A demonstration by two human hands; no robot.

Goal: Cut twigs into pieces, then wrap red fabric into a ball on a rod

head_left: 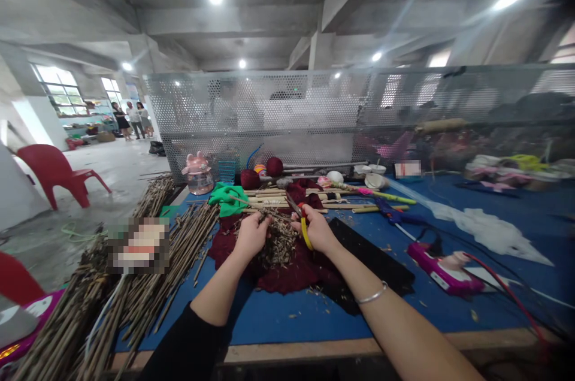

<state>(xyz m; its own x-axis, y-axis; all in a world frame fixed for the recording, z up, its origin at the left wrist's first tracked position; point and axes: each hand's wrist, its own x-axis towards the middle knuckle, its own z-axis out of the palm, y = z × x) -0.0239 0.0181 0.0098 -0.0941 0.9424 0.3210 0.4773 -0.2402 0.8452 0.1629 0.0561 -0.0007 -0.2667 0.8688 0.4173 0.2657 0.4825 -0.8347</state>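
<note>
My left hand (251, 234) is closed, with its fingertips at a thin dry twig (240, 199) that sticks out to the upper left. My right hand (318, 230) grips a pair of scissors (306, 233) with a yellow handle. Its dark blades point up and to the left, close to the left fingertips. Between and below both hands lies a heap of dry plant clippings (281, 244). Under the heap, a dark red cloth (287, 282) is spread on the blue tabletop (269, 324). Exactly where the blades meet the twig is too small to tell.
Bundled long sticks (175, 267) lie at the left. Behind the hands are a green cloth (228, 198), bamboo sticks (359, 209) and dark red yarn balls (275, 166). A glue gun (395, 213) and a purple power strip (444, 270) sit right. A perforated metal screen (251, 117) stands behind.
</note>
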